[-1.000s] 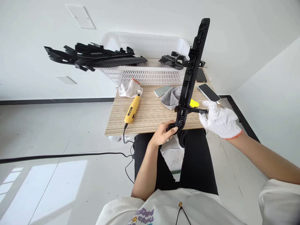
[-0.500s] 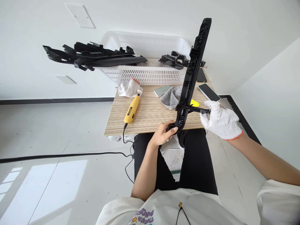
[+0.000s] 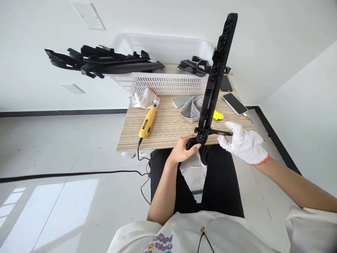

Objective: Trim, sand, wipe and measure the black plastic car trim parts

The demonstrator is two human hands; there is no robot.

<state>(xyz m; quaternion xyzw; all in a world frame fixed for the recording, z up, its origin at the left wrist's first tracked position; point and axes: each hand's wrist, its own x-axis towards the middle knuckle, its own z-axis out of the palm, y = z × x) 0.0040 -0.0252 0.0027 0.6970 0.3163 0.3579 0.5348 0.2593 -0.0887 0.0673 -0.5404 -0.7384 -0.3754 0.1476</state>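
Note:
My bare left hand (image 3: 183,151) grips the lower, curved end of a long black plastic trim piece (image 3: 210,91), which slants up and to the right above the table. My right hand (image 3: 244,143), in a white knitted glove with an orange cuff, pinches the outer end of a thin black bar (image 3: 219,132). That bar lies across the trim piece just above my left hand; whether it is a separate tool or a part of the piece I cannot tell. Behind the piece lies a yellow object (image 3: 218,115), partly hidden.
A white basket (image 3: 163,84) at the back holds black plastic parts (image 3: 105,63) that stick out to the left. A corded yellow rotary tool (image 3: 147,122), a white glove (image 3: 144,98), grey cloth (image 3: 191,109) and a phone (image 3: 235,103) lie on the table (image 3: 168,133).
The right hand has moved slightly left and down, and the thin bar with it, so it now crosses the trim piece closer to the left hand. The left hand keeps its hold.

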